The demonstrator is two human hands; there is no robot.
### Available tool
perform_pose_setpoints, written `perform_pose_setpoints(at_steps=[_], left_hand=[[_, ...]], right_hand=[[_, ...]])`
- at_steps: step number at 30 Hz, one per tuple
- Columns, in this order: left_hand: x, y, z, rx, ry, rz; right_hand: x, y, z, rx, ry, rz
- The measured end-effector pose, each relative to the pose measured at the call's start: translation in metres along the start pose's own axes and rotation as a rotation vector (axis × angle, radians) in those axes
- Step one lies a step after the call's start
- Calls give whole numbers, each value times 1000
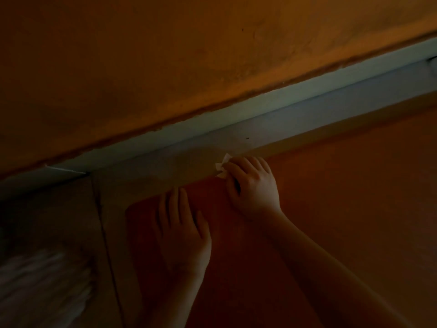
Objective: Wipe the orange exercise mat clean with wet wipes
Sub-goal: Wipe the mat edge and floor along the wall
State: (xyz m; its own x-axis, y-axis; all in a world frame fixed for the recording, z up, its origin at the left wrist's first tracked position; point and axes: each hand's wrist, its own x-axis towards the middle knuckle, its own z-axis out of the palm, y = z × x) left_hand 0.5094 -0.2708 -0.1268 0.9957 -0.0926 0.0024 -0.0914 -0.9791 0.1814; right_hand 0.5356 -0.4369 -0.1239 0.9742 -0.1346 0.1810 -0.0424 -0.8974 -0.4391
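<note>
The orange exercise mat point(331, 185) lies on the floor and fills the lower right of the dim head view; its far edge runs along the wall. My right hand point(250, 185) presses a white wet wipe point(222, 165) down at the mat's far edge, and only a crumpled corner of the wipe shows past my fingertips. My left hand point(182, 233) lies flat on the mat near its rounded left corner, fingers straight, holding nothing.
A pale skirting board point(260, 114) runs diagonally under an orange-brown wall point(165, 55). Grey floor point(113, 185) with a seam lies left of the mat. A blurred whitish shape point(42, 280) sits at the lower left.
</note>
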Motion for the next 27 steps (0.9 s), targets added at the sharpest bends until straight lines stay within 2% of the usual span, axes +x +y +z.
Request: perform_pose_setpoints(at_steps=[17,22,27], left_hand=[[-1,4,-3,27,33,3],[-3,5,-3,63,68,58],[-2,2,-1,43,80,75]], right_hand=[[1,1,-4,45,18,-9],[1,3,-3,49,23,-27],[5,8,-7,61,-44,-97]])
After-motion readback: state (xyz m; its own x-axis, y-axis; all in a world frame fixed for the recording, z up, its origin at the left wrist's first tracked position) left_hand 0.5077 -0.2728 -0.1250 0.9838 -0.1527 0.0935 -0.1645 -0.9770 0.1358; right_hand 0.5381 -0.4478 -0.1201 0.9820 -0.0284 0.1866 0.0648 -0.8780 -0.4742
